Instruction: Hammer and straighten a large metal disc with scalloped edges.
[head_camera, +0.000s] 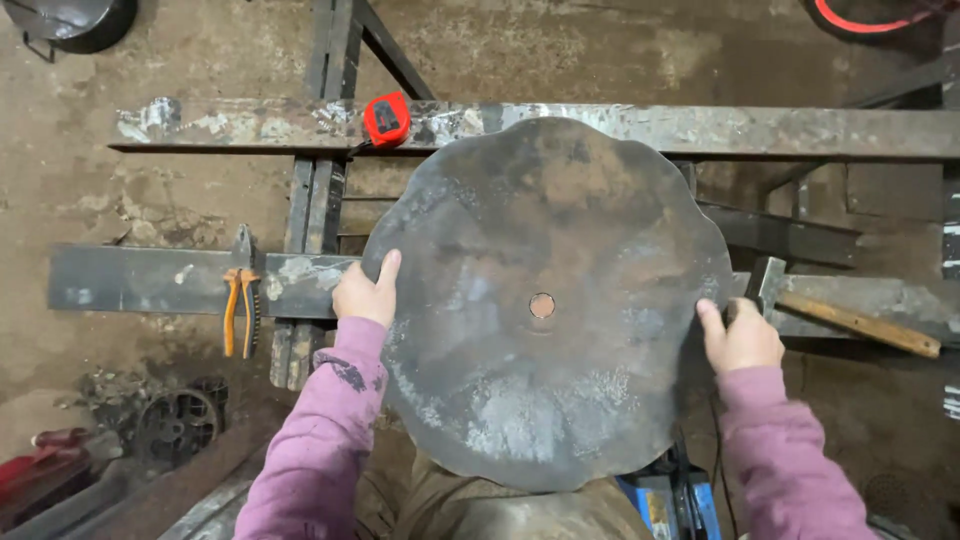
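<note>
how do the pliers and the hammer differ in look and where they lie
The pliers have orange grips and hang over the nearer steel bar, left of the left hand. The hammer has a plain wooden handle and lies along that bar by the right hand. Both sit untouched beside the metal disc.

Dim, flat light from above; dull sheen on the metal disc (545, 300). Soft shadows under the beams (700, 130). Sharp centre, corners darker, slight wide-angle bending.
</note>
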